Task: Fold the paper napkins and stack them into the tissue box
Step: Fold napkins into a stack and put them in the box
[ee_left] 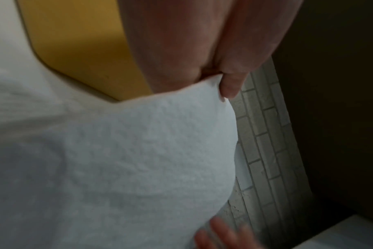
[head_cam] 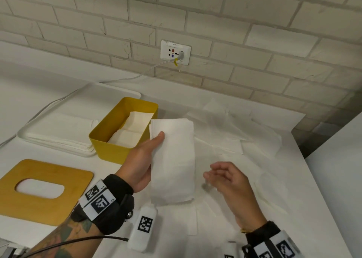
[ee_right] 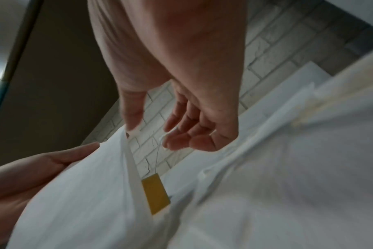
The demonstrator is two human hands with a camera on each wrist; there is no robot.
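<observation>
Head view: my left hand [head_cam: 142, 159] grips a folded napkin [head_cam: 173, 159], thumb on top, holding it above the bench [head_cam: 293, 189] just right of the open yellow tissue box [head_cam: 109, 146], which already contains folded napkins [head_cam: 135, 126]. My right hand [head_cam: 228, 181] hovers beside the napkin, fingers loosely curled, holding nothing.

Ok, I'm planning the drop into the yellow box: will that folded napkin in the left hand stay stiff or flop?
The folded napkin is probably light and fairly floppy: the left hand holds it along one edge only. Its layered folds seem to keep it flat for now, though it may sag or unfold if released carelessly.
</observation>
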